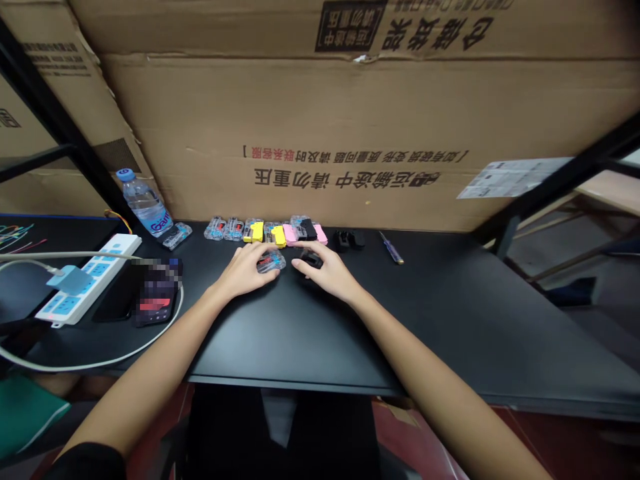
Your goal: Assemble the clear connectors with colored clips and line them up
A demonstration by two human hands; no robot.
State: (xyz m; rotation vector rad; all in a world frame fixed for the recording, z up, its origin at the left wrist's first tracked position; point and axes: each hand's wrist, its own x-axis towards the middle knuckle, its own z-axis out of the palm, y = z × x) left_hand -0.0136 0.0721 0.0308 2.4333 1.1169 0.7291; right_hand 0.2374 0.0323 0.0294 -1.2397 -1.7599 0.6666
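My left hand [249,270] curls around a small clear plastic case [271,262] with red and dark parts inside, resting on the black table. Close beside it, my right hand [327,270] has its thumb and fingers around a small black plastic part [311,258], partly hidden by the hand. Behind both hands runs a row of similar clear cases [216,228], some with yellow pieces [257,231], pink pieces [290,234] or a black piece [307,230]. Just right of the row lie more black plastic parts [349,240].
A screwdriver [391,248] lies to the right. At left are a water bottle [146,203], another clear case [177,235], a white power strip [90,280] and phones [158,293], with a white cable [165,327] looping around. A large cardboard sheet [350,120] stands behind the table [300,340].
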